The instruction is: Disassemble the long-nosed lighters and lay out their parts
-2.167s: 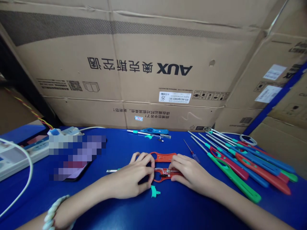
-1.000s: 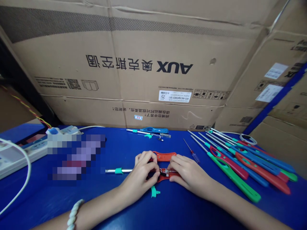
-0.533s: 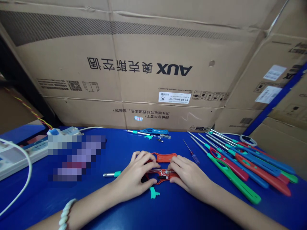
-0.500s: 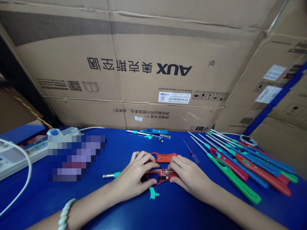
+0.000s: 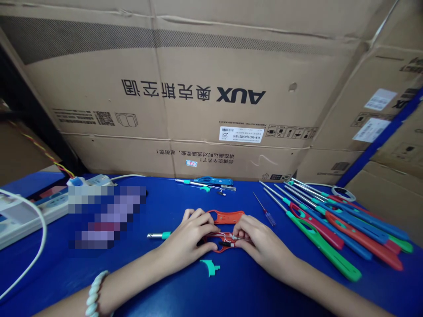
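Observation:
An opened stick lighter lies between my hands: an orange-red half shell [image 5: 222,248], with white wires, a black igniter [image 5: 227,244] and a metal tube [image 5: 154,236] with a green collar. Over its left part, my left hand [image 5: 194,233] is closed with fingers curled, pinning the shell. Its right end is under my right hand [image 5: 254,235], whose fingertips pinch a small clear part, seemingly the fuel tank [image 5: 243,239]; the fingers partly hide it. Just behind rests the other orange shell half [image 5: 228,217]. A loose green trigger [image 5: 210,267] sits in front on the blue table.
At the back lies an opened blue lighter [image 5: 214,181] with its parts. A small screwdriver [image 5: 269,216] is right of my hands, beside a pile of stick lighters [image 5: 330,220]. Power strips [image 5: 56,203] stand at left. A cardboard wall [image 5: 198,57] rises behind.
My right fingers have drawn together into a pinch on the clear part, lifting off the shell's edge. The lighter's metal tube has shifted slightly right; my left hand stays nearly in place.

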`<state>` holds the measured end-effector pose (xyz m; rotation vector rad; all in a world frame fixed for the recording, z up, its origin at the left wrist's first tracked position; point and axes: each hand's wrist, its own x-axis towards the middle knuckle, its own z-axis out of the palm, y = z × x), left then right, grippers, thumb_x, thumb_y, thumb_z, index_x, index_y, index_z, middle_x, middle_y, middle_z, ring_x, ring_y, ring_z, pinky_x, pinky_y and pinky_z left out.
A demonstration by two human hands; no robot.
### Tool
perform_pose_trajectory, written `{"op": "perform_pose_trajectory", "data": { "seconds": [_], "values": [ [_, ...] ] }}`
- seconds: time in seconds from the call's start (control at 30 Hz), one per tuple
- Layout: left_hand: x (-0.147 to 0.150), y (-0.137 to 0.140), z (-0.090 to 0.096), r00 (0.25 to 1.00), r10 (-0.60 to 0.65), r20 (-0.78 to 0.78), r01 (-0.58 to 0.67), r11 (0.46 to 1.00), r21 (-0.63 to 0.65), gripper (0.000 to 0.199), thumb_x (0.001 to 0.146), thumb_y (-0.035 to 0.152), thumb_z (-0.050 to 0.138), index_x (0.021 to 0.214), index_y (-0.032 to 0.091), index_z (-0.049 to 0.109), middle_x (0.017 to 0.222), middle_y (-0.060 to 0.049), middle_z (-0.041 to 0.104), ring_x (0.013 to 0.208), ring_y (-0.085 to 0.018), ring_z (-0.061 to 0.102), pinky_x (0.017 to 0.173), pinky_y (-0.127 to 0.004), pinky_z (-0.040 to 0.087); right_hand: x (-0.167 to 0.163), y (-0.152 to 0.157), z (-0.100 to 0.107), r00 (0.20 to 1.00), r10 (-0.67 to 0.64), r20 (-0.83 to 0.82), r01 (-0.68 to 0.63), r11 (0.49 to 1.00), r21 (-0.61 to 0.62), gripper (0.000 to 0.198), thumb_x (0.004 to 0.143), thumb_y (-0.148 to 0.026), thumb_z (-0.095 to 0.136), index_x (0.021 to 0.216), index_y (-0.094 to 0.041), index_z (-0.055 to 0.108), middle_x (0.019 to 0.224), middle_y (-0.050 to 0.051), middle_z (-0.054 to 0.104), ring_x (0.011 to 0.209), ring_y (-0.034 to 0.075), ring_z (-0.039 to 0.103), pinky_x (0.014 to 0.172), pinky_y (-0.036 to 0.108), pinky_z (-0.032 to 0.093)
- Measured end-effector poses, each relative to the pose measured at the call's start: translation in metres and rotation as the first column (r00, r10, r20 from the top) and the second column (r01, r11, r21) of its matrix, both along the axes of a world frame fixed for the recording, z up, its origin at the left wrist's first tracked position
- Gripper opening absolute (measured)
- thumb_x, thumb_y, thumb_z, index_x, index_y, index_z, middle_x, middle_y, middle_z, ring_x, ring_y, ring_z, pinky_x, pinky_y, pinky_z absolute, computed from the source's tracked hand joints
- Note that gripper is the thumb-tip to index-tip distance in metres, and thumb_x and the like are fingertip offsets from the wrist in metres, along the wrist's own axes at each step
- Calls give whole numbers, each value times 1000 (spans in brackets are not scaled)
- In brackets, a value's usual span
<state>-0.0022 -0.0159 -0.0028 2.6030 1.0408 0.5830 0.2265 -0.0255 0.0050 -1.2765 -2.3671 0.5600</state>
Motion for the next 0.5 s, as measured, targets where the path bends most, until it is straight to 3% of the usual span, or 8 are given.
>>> {"op": "perform_pose_trajectory", "data": {
  "seconds": [0.3,0.5],
  "values": [
    [-4,4,2,1000,9,-21,-8,1000,22,26,86,37,65,108,22,61,99,-2,61,93,-21,49,81,-33,30,-6,-8,-1,1000,1,-6,-1,1000,15,10,90,-11,45,88,-20,49,88,4,59,80,19,56,70,31,44],
    [-23,14,16,996,-60,-65,59,998,-22,12,90,29,58,100,22,63,95,-2,62,92,-20,53,84,-34,34,-4,-8,-4,999,-10,39,8,999,52,8,92,-14,42,90,-20,48,87,5,61,78,20,58,68,31,45]
  ]
}}
